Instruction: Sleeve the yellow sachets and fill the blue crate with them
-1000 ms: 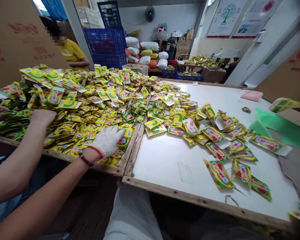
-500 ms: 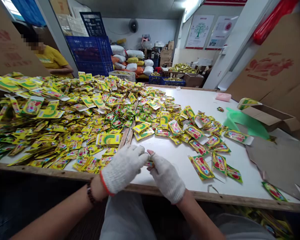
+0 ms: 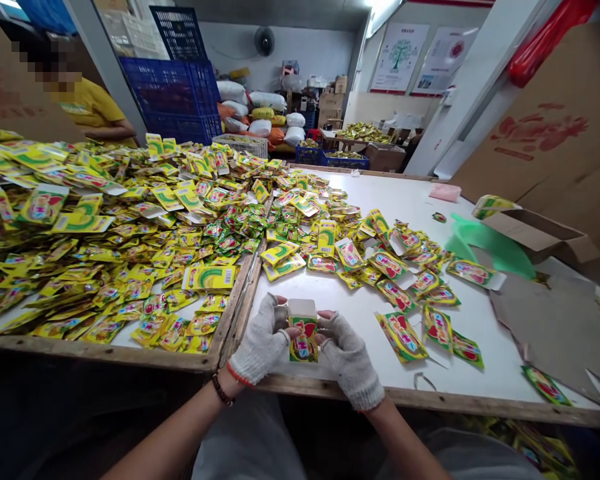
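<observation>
Between my two gloved hands stands a small yellow-green candy box (image 3: 303, 337) with a white flap at its top, above the white table near its front edge. My left hand (image 3: 265, 337) grips its left side, fingertips bare and thumb on the printed front. On the right side, my right hand (image 3: 345, 353) pinches the box between thumb and fingers. To the left lies a big heap of yellow packets (image 3: 145, 267), with small green sachets (image 3: 235, 227) near the table seam. Larger flat packets (image 3: 401, 337) are spread to the right of my hands.
A wooden strip (image 3: 235, 313) divides the tabletop. At the right are a grey cardboard sheet (image 3: 555, 320), a green plastic basin (image 3: 495, 247) and an open carton (image 3: 543, 233). A person in a yellow shirt (image 3: 93, 107) is behind the heap; blue crates (image 3: 173, 97) stand beyond.
My hands have moved slightly apart and tilted up, so the box now shows its front and white flap between them. The view has shifted a little.
</observation>
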Demonstrator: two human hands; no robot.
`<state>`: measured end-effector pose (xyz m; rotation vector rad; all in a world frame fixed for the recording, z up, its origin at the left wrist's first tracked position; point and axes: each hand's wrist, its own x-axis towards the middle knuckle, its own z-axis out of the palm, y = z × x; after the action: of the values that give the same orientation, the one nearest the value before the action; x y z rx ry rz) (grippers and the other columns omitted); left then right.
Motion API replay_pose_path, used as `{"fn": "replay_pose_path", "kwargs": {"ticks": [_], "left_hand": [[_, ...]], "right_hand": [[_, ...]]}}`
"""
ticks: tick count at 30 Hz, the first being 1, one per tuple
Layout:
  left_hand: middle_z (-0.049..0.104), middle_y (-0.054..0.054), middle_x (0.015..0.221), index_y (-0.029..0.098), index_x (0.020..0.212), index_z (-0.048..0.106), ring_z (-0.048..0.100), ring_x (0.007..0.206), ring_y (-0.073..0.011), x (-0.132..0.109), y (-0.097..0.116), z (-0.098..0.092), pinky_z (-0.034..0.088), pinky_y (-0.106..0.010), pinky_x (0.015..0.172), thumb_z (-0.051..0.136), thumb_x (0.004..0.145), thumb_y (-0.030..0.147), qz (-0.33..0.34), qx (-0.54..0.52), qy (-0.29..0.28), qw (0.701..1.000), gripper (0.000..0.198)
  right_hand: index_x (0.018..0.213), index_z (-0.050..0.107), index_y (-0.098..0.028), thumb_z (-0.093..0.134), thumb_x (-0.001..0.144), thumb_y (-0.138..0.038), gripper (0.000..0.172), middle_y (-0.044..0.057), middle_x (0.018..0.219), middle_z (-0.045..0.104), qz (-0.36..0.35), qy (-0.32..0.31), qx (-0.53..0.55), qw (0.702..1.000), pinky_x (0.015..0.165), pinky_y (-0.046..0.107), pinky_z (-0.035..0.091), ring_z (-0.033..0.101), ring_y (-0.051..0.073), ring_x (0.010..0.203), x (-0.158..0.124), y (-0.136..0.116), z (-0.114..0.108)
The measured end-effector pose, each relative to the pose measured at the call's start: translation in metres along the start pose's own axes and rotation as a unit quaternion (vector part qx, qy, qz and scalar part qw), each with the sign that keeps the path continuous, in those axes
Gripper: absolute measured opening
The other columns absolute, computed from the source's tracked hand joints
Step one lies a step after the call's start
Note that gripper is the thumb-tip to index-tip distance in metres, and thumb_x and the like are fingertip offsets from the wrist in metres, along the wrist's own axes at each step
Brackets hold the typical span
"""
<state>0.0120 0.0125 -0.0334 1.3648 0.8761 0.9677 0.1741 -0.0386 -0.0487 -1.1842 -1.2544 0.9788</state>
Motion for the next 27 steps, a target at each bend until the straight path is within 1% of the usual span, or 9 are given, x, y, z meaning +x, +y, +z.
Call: {"fn": "replay_pose_path", "kwargs": {"ticks": [4, 8, 10, 11, 13, 15, 17, 20, 27], "left_hand": [[0.062, -0.006, 0.101, 0.018, 0.103, 0.047, 0.063, 0.089, -0.0181, -0.002, -0.004, -0.008, 0.051, -0.032, 0.081, 0.061, 0.073, 0.017, 0.038, 0.072, -0.041, 0.996, 0.033], [0.066, -0.006, 0.091, 0.014, 0.09, 0.063, 0.061, 0.088, -0.0186, -0.004, 0.003, -0.012, 0.048, -0.031, 0.084, 0.058, 0.076, 0.018, 0.103, 0.176, -0.067, 0.977, 0.016], [0.065, -0.006, 0.089, 0.013, 0.086, 0.064, 0.06, 0.087, -0.0182, -0.004, 0.009, -0.011, 0.048, -0.031, 0.082, 0.057, 0.077, 0.02, 0.092, 0.167, -0.065, 0.979, 0.013], [0.065, -0.006, 0.089, 0.013, 0.089, 0.063, 0.06, 0.085, -0.0176, -0.003, 0.012, -0.011, 0.048, -0.03, 0.08, 0.056, 0.078, 0.021, 0.073, 0.15, -0.064, 0.984, 0.015], [0.062, -0.004, 0.085, 0.014, 0.105, 0.055, 0.059, 0.078, -0.0152, -0.002, 0.015, -0.011, 0.049, -0.027, 0.071, 0.055, 0.078, 0.021, 0.032, 0.111, -0.063, 0.991, 0.027], [0.06, -0.002, 0.079, 0.015, 0.112, 0.049, 0.057, 0.071, -0.0133, -0.003, 0.015, -0.01, 0.047, -0.024, 0.064, 0.055, 0.078, 0.02, 0.017, 0.111, -0.05, 0.992, 0.036], [0.059, -0.001, 0.077, 0.014, 0.101, 0.057, 0.056, 0.071, -0.0131, -0.004, 0.016, -0.011, 0.045, -0.024, 0.065, 0.054, 0.078, 0.019, 0.04, 0.165, -0.056, 0.984, 0.024], [0.062, -0.003, 0.078, 0.013, 0.081, 0.064, 0.056, 0.076, -0.0142, -0.007, 0.022, -0.011, 0.043, -0.023, 0.071, 0.052, 0.081, 0.023, 0.08, 0.222, -0.083, 0.968, 0.015], [0.056, -0.001, 0.067, 0.009, 0.077, 0.063, 0.049, 0.065, -0.0116, 0.001, 0.053, -0.014, 0.037, -0.02, 0.058, 0.054, 0.081, 0.029, -0.019, 0.237, -0.144, 0.96, 0.022]], "right_hand": [[0.109, 0.059, -0.019, 0.057, 0.077, -0.02, 0.032, 0.008, 0.109, 0.065, -0.04, -0.027, -0.066, 0.997, 0.091, 0.04, 0.049, 0.061, 0.022, 0.1, 0.001, 0.001, -0.01], [0.092, 0.066, -0.017, 0.055, 0.079, -0.023, 0.018, 0.007, 0.09, 0.069, -0.061, -0.045, -0.146, 0.986, 0.079, 0.036, 0.053, 0.063, 0.021, 0.084, 0.004, -0.005, -0.012], [0.087, 0.066, -0.016, 0.054, 0.079, -0.025, 0.016, 0.006, 0.081, 0.068, -0.055, -0.038, -0.144, 0.987, 0.072, 0.033, 0.054, 0.063, 0.019, 0.075, 0.008, -0.008, -0.01], [0.093, 0.064, -0.016, 0.054, 0.078, -0.025, 0.02, 0.005, 0.081, 0.068, -0.043, -0.034, -0.125, 0.991, 0.069, 0.031, 0.054, 0.063, 0.018, 0.074, 0.01, -0.009, -0.007], [0.109, 0.058, -0.016, 0.053, 0.078, -0.023, 0.032, 0.005, 0.089, 0.067, -0.024, -0.031, -0.096, 0.995, 0.07, 0.03, 0.054, 0.063, 0.017, 0.077, 0.014, -0.009, -0.003], [0.111, 0.057, -0.016, 0.052, 0.078, -0.021, 0.033, 0.006, 0.094, 0.067, -0.038, -0.025, -0.119, 0.992, 0.074, 0.031, 0.053, 0.063, 0.018, 0.083, 0.015, -0.011, -0.001], [0.098, 0.064, -0.016, 0.05, 0.081, -0.021, 0.023, 0.007, 0.093, 0.068, -0.08, -0.029, -0.181, 0.98, 0.077, 0.031, 0.052, 0.063, 0.018, 0.085, 0.013, -0.014, -0.001], [0.087, 0.068, -0.018, 0.048, 0.085, -0.024, 0.021, 0.007, 0.086, 0.068, -0.12, -0.057, -0.233, 0.963, 0.073, 0.029, 0.051, 0.063, 0.017, 0.08, 0.009, -0.026, -0.004], [0.088, 0.07, -0.017, 0.055, 0.081, -0.023, 0.018, 0.003, 0.079, 0.071, -0.052, -0.1, -0.228, 0.967, 0.063, 0.023, 0.051, 0.064, 0.015, 0.069, 0.019, -0.044, -0.006]]}}
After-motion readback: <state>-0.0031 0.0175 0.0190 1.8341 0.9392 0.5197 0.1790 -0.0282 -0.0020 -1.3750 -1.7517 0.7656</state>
